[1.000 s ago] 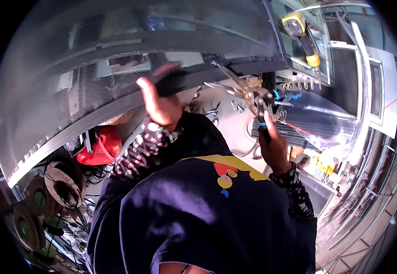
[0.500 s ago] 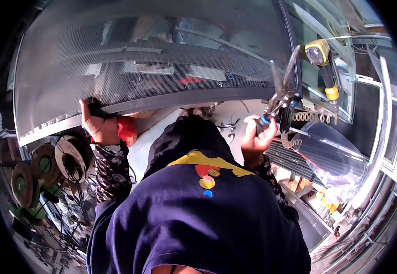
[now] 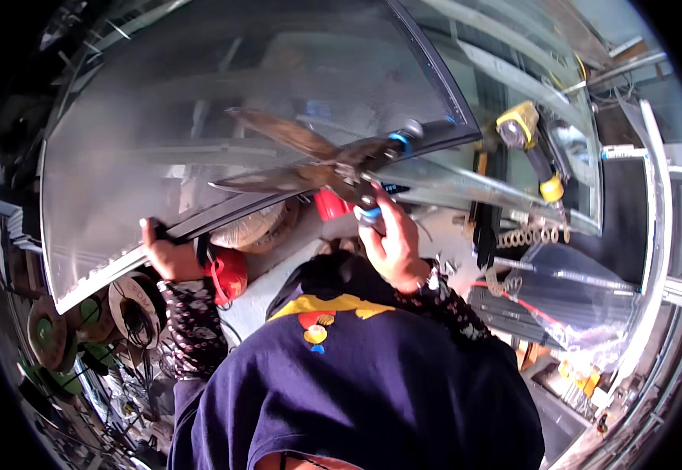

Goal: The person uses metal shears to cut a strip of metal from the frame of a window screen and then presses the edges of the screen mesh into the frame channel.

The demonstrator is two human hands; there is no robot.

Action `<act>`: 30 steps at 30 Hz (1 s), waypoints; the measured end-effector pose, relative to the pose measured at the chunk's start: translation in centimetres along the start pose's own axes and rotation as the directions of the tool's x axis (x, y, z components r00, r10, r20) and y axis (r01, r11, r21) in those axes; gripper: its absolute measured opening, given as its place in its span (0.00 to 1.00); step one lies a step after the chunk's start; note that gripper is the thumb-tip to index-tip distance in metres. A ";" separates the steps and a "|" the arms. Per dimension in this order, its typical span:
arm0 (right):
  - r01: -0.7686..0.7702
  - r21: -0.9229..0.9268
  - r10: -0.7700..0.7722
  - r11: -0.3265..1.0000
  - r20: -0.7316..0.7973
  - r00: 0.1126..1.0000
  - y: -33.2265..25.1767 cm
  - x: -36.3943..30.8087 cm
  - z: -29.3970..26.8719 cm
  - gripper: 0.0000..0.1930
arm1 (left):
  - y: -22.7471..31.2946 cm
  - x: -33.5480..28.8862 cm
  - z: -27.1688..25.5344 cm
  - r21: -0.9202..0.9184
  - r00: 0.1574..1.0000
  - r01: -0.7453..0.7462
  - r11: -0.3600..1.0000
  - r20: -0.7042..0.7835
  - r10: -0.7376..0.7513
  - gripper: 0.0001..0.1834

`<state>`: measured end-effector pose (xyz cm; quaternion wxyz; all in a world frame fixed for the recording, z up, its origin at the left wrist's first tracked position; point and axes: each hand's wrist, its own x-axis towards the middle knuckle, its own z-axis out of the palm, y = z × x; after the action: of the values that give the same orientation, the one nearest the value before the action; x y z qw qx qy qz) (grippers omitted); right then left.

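Nearest, at the lower rim, is the wearer's dark blue sweatshirt (image 3: pixel 380 392). Left hand (image 3: pixel 175 258): the grip is closed on the near edge of the dark mesh panel (image 3: pixel 161 117), close to that edge's left end; the thumb shows, while the other fingers are partly hidden. Beside this hand, below the panel's near edge, is a red item (image 3: pixel 227 276). Reels (image 3: pixel 133 305) are stacked to its left.

Right hand (image 3: pixel 392 247): the grip is closed around one blue-banded handle of the shears (image 3: pixel 346 172). The second handle stands free, pointing toward the panel's near right corner. The blades are spread apart and point left, above the mesh. They are blurred, and contact with the panel cannot be determined.

The panel slopes across the view, its near edge higher at the right. Beyond its right edge, a glass sheet (image 3: pixel 474 94) extends outward. A yellow-and-black power drill (image 3: pixel 529 145) is positioned over the sheet, well apart from both hands, with a coiled hose (image 3: pixel 533 236) near its tip.
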<state>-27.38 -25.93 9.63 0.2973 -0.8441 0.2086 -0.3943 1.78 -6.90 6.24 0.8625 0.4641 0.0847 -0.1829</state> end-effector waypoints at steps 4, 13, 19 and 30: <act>-0.006 0.114 0.016 0.993 -0.089 0.996 0.9 -0.4 -2.3 0.25 | -4.3 -1.8 5.5 -0.227 0.980 0.189 0.955 0.109 -0.168 0.13; -0.246 0.285 0.306 0.926 -0.188 0.933 1.1 4.2 -6.9 0.22 | -7.2 -6.8 8.8 -0.136 0.967 0.255 0.957 0.058 -0.249 0.08; -0.342 0.317 0.406 0.885 -0.165 0.899 0.9 9.8 -8.0 0.22 | -1.1 -18.5 21.6 0.406 -0.396 0.388 0.827 0.884 -0.248 0.16; -0.429 0.344 0.467 0.835 -0.033 0.883 2.7 4.9 -8.0 0.23 | -2.7 -24.1 23.2 0.006 -0.049 0.907 0.420 0.995 0.092 0.14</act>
<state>-31.05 -33.47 14.57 0.5046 -0.6860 0.3491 -0.3909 -22.03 -21.86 24.66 0.6573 -0.2278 -0.2522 -0.6726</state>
